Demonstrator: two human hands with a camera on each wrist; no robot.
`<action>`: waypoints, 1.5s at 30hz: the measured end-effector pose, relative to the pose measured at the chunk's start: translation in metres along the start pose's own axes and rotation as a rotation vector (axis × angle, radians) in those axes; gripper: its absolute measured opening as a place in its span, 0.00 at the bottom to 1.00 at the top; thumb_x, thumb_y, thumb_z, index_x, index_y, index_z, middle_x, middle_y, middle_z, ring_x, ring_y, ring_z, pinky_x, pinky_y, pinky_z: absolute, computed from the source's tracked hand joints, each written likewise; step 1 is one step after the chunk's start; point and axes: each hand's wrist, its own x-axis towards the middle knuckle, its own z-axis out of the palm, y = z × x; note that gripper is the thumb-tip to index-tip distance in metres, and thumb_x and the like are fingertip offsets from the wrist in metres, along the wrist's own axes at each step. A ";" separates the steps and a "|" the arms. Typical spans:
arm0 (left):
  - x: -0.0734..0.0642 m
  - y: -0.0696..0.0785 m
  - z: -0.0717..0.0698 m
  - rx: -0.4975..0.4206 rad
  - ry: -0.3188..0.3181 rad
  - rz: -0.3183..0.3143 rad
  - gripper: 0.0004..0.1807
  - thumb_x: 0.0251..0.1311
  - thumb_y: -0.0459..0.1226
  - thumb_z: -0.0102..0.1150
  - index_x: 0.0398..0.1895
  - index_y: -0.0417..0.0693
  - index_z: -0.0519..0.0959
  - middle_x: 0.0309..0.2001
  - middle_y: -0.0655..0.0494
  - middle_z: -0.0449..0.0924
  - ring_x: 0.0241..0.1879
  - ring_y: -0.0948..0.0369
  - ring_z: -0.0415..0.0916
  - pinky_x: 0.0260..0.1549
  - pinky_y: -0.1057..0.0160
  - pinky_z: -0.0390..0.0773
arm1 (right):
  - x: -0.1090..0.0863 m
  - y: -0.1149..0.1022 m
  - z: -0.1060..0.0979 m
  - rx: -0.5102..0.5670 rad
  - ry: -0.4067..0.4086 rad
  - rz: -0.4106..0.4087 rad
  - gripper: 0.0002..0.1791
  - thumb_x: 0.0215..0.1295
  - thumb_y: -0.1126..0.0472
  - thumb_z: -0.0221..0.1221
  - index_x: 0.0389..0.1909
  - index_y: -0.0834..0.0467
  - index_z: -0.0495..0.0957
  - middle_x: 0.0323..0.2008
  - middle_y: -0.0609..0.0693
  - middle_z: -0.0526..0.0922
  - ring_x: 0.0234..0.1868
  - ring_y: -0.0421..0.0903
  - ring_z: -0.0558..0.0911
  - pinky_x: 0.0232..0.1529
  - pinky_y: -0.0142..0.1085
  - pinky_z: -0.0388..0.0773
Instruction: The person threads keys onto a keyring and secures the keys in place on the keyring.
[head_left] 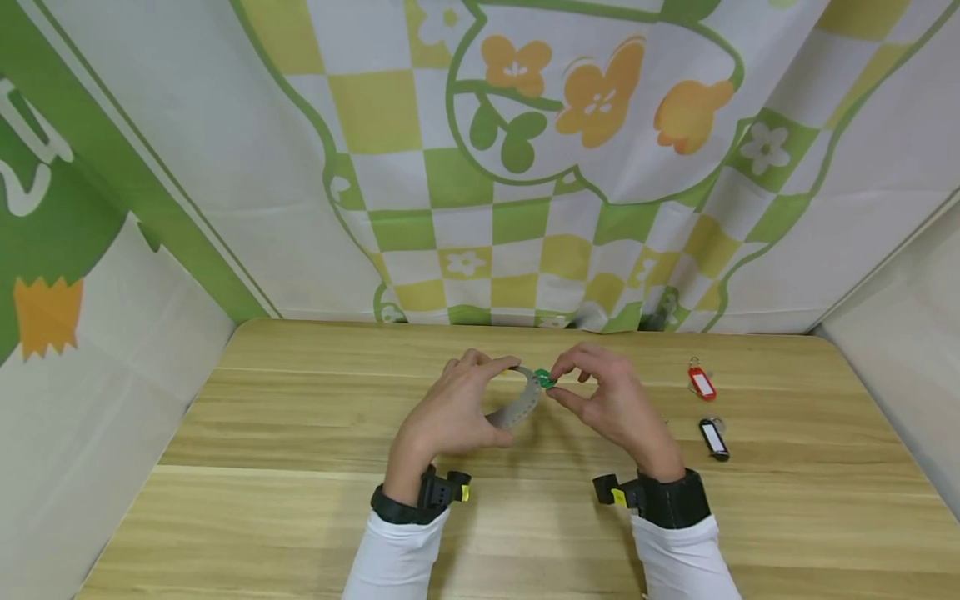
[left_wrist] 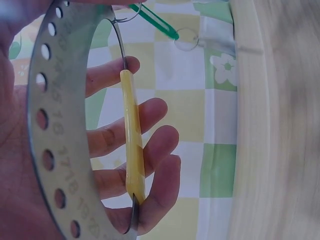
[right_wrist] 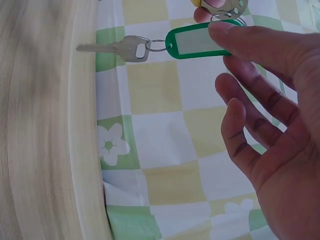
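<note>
Two hands: facing each other over the pale wooden table; our left hand is clamped round a curved grey metal band with numbered holes, our right hand pinches a green plastic key tag right beside it.
Small wire ring: guess we're hooking it to the band, can't tell if it's through; next probably needs a steady twist.
Silver key: linked to the tag's other end.
Table's right side: black-framed tag, then red-framed tag.

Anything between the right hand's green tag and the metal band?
Nothing visible blocks it: the green tag, pinched in the right hand, sits beside the metal band. Only the tag's split ring lies between; can't tell if threaded.
</note>
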 end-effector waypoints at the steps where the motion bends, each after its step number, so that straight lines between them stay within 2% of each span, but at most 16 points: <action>1: 0.000 0.000 0.000 0.001 0.000 0.000 0.48 0.39 0.39 0.82 0.71 0.55 0.73 0.55 0.49 0.72 0.49 0.50 0.69 0.44 0.53 0.75 | 0.000 0.000 0.000 -0.005 0.001 0.000 0.16 0.50 0.72 0.76 0.34 0.52 0.83 0.36 0.41 0.83 0.38 0.44 0.82 0.37 0.39 0.77; 4: 0.000 0.000 0.000 -0.002 0.005 -0.003 0.48 0.39 0.38 0.82 0.71 0.55 0.73 0.55 0.49 0.72 0.49 0.50 0.68 0.43 0.52 0.75 | 0.000 0.001 0.002 -0.008 0.012 -0.003 0.16 0.50 0.72 0.76 0.34 0.51 0.83 0.36 0.40 0.83 0.38 0.45 0.82 0.37 0.39 0.77; 8: 0.000 0.000 0.001 -0.012 0.018 -0.009 0.47 0.39 0.38 0.82 0.70 0.54 0.73 0.56 0.46 0.72 0.49 0.50 0.68 0.43 0.52 0.75 | 0.000 0.002 0.003 -0.009 0.035 -0.014 0.16 0.48 0.73 0.76 0.30 0.52 0.82 0.34 0.41 0.82 0.36 0.41 0.82 0.37 0.38 0.77; 16: -0.001 0.001 -0.001 -0.020 0.020 -0.017 0.48 0.40 0.37 0.81 0.71 0.54 0.73 0.57 0.47 0.72 0.50 0.50 0.68 0.44 0.51 0.75 | 0.001 0.001 0.007 -0.062 0.059 -0.053 0.15 0.48 0.73 0.75 0.28 0.52 0.81 0.31 0.42 0.81 0.33 0.43 0.82 0.34 0.40 0.78; 26: -0.002 0.002 -0.002 -0.009 0.041 -0.019 0.48 0.40 0.39 0.81 0.71 0.55 0.72 0.56 0.48 0.72 0.50 0.50 0.68 0.43 0.52 0.75 | -0.001 0.002 0.004 -0.026 0.055 0.016 0.13 0.51 0.67 0.77 0.28 0.50 0.82 0.30 0.41 0.81 0.32 0.43 0.80 0.34 0.40 0.75; 30: -0.003 0.002 -0.003 0.005 0.065 -0.019 0.48 0.39 0.40 0.81 0.71 0.55 0.72 0.59 0.47 0.72 0.52 0.48 0.69 0.45 0.51 0.75 | -0.005 0.007 -0.003 -0.035 0.078 0.099 0.12 0.52 0.67 0.76 0.27 0.52 0.82 0.29 0.41 0.82 0.32 0.44 0.80 0.34 0.40 0.75; 34: -0.002 0.002 -0.004 0.014 0.087 -0.028 0.50 0.37 0.39 0.79 0.72 0.57 0.71 0.63 0.45 0.70 0.56 0.45 0.68 0.46 0.49 0.75 | -0.010 0.013 -0.013 -0.096 0.082 0.219 0.09 0.55 0.67 0.74 0.28 0.55 0.82 0.29 0.45 0.84 0.32 0.46 0.81 0.36 0.43 0.77; 40: -0.002 0.003 -0.005 0.039 0.131 -0.043 0.51 0.36 0.40 0.79 0.72 0.58 0.70 0.65 0.44 0.68 0.58 0.44 0.66 0.46 0.47 0.75 | -0.019 0.023 -0.032 -0.169 -0.007 0.442 0.05 0.62 0.63 0.70 0.30 0.58 0.83 0.31 0.50 0.85 0.35 0.50 0.82 0.40 0.46 0.78; 45: -0.002 0.006 -0.006 0.065 0.167 -0.047 0.51 0.35 0.41 0.81 0.71 0.58 0.72 0.64 0.44 0.68 0.57 0.45 0.67 0.48 0.47 0.73 | -0.027 0.029 -0.045 -0.225 -0.092 0.584 0.06 0.61 0.61 0.69 0.31 0.59 0.83 0.29 0.50 0.83 0.33 0.49 0.81 0.35 0.43 0.75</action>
